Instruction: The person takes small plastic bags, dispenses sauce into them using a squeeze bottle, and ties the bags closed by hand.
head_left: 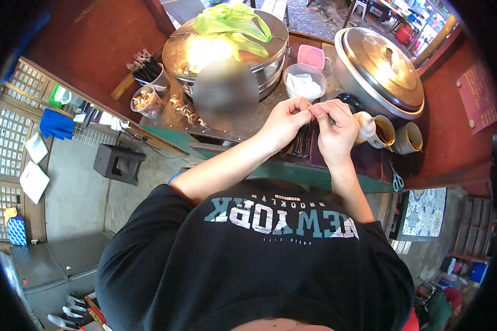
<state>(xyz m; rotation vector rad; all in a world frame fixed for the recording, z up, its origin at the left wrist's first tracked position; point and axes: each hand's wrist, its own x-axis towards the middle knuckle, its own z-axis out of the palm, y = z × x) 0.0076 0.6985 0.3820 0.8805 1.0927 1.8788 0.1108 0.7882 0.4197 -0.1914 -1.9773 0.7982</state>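
My left hand (pixel 290 118) and my right hand (pixel 337 128) meet over the counter, fingertips pinched together. Whatever lies between them is too small to make out. Just beyond them is a clear tub (pixel 321 83) holding white, folded-looking pieces (pixel 303 86). Below the fingers, several thin dark utensils (pixel 301 142) lie at the counter's near edge, partly covered by my hands. Close to my right hand stand a pale squeeze bottle (pixel 364 126) and a cup of dark sauce (pixel 385 129).
A round metal steamer (pixel 176 47) carries a green plastic bag (pixel 232 23). At right is a large lidded pot (pixel 381 60); nearer are another cup (pixel 408 138) and scissors (pixel 396 180). Skewered food (pixel 185 112), a tub of brown pieces (pixel 146 102) and a pink lid (pixel 311 57) are also there.
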